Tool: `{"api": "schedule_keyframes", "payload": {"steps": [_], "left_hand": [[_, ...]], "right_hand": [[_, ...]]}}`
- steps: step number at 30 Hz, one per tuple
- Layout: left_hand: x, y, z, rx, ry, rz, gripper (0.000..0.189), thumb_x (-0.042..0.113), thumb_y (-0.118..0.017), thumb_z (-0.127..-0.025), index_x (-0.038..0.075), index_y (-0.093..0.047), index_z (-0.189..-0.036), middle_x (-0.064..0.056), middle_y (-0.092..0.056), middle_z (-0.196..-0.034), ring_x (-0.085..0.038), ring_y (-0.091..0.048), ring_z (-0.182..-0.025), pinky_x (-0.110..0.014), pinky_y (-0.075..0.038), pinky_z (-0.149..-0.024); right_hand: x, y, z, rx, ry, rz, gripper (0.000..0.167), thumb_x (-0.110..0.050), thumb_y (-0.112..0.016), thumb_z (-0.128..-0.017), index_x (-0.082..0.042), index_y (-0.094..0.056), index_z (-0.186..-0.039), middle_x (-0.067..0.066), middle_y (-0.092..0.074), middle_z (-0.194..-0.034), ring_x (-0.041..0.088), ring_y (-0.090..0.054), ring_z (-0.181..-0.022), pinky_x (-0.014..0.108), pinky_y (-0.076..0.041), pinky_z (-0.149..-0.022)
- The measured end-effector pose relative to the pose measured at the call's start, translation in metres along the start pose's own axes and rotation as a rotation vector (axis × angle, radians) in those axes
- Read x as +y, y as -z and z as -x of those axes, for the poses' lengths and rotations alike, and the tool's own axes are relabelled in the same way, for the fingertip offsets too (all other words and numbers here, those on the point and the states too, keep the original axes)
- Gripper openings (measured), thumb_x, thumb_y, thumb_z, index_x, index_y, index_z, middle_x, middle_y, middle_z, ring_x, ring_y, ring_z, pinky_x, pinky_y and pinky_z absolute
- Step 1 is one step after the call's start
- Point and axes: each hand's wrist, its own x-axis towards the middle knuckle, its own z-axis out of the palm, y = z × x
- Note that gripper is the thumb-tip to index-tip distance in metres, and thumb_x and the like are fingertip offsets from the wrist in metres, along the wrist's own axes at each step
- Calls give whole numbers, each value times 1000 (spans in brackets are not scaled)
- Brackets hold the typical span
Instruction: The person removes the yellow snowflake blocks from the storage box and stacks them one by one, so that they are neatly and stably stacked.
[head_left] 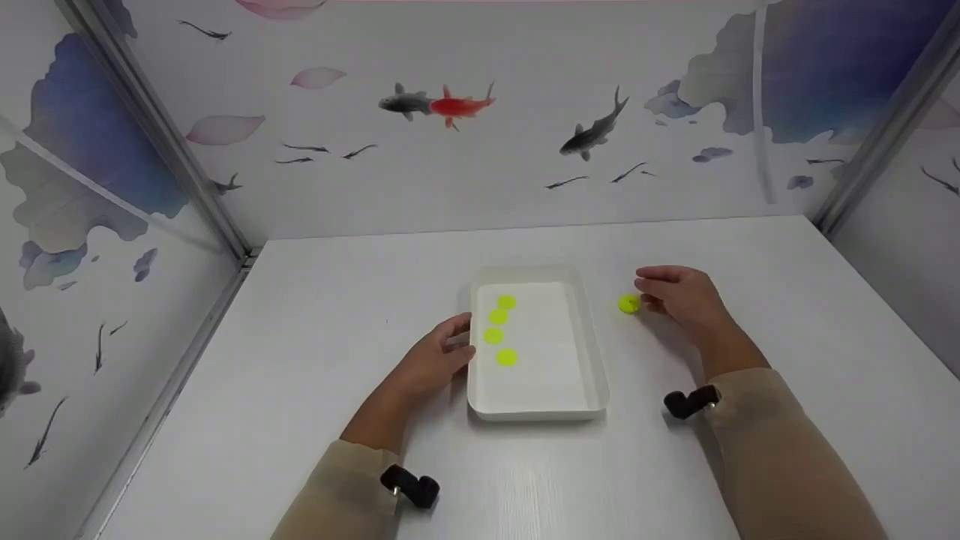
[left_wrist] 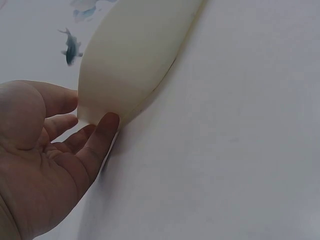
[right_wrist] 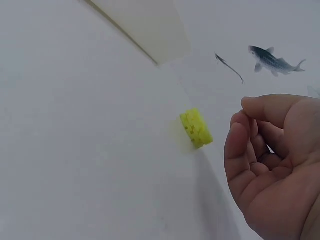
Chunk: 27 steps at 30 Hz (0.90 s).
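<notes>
A white rectangular tray [head_left: 536,415] stands on the table, with several flat yellow-green discs [head_left: 493,335] lying in its left half. My left hand [head_left: 435,360] touches the tray's left wall with thumb and fingertips. Up close in the left wrist view, the fingers lie against the outer wall [left_wrist: 135,45]. To the right of the tray, a short yellow-green cylinder [right_wrist: 196,128] with a notched side sits on the table; it may be a stack of discs. My right hand [head_left: 682,300] hovers beside it, fingers loosely curled. The right wrist view shows a gap between them and nothing visible in the fingers.
The white table [head_left: 300,300] has a printed wall [head_left: 465,187] behind it and a side panel [head_left: 97,247] at the left, framed by metal posts [head_left: 172,142]. Fish and leaves decorate the panels. A black wrist device [head_left: 410,486] sits on each sleeve.
</notes>
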Motion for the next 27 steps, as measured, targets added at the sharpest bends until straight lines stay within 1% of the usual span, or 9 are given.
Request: {"api": "schedule_keyframes", "payload": {"steps": [2, 6, 10, 13, 18, 21, 24, 27], "left_hand": [[0, 0, 0, 0, -3, 1, 64, 25, -64, -108, 31, -39, -166, 4, -44, -169, -23, -47, -156, -43, -48, -122], [1, -1, 0, 8, 6, -7, 63, 26, -64, -108, 32, -40, -166, 5, -44, -169, -23, -47, -156, -43, -49, -122], [2, -1, -1, 17, 19, -24, 63, 26, -64, -107, 34, -40, -165, 6, -44, -169, -23, -47, -156, -44, -48, -122], [2, -1, -1, 18, 16, -36, 63, 26, -64, -107, 34, -40, -165, 5, -44, -169, -23, -47, -156, -44, -48, -122], [1, -1, -2, 30, 26, -42, 63, 27, -65, -107, 35, -41, -165, 5, -45, -168, -23, -47, -156, -45, -48, -122], [1, -1, -2, 34, 32, -31, 63, 27, -66, -107, 35, -41, -164, 6, -45, -168, -23, -47, -156, -45, -48, -123], [1, -1, -2, 30, 24, -21, 63, 27, -65, -107, 34, -41, -165, 6, -45, -169, -23, -47, -156, -45, -48, -122], [0, -2, -2, 16, 12, -12, 63, 26, -64, -108, 33, -41, -165, 5, -44, -169, -23, -48, -155, -44, -50, -121]], "right_hand": [[-6, -3, 3, -13, 31, -41, 55, -41, -73, -102, -12, -62, -148, 9, -61, -146, 21, -65, -116, 18, -60, -93], [-17, -12, 9, -49, 71, -71, 57, -45, -73, -101, -11, -63, -146, 13, -62, -143, 21, -66, -111, 19, -60, -92], [-28, -21, 17, -78, 92, -91, 50, -45, -73, -102, -12, -68, -138, 11, -66, -133, 22, -68, -108, 22, -61, -91], [-35, -29, 24, -99, 105, -106, 43, -43, -73, -102, -13, -70, -133, 9, -67, -126, 21, -68, -104, 23, -61, -89], [-44, -46, 34, -163, 139, -127, 40, -38, -74, -102, -10, -71, -131, 12, -67, -122, 19, -68, -97, 25, -61, -86], [-50, -55, 38, -205, 168, -136, 38, -35, -75, -102, -8, -71, -129, 9, -68, -116, 18, -68, -95, 25, -61, -84], [-55, -63, 42, -235, 195, -142, 34, -32, -73, -103, -8, -73, -127, 7, -69, -112, 18, -68, -93, 26, -61, -82], [-58, -68, 44, -265, 205, -145, 30, -30, -73, -103, -9, -74, -125, 4, -70, -108, 18, -68, -92, 26, -61, -81]]}}
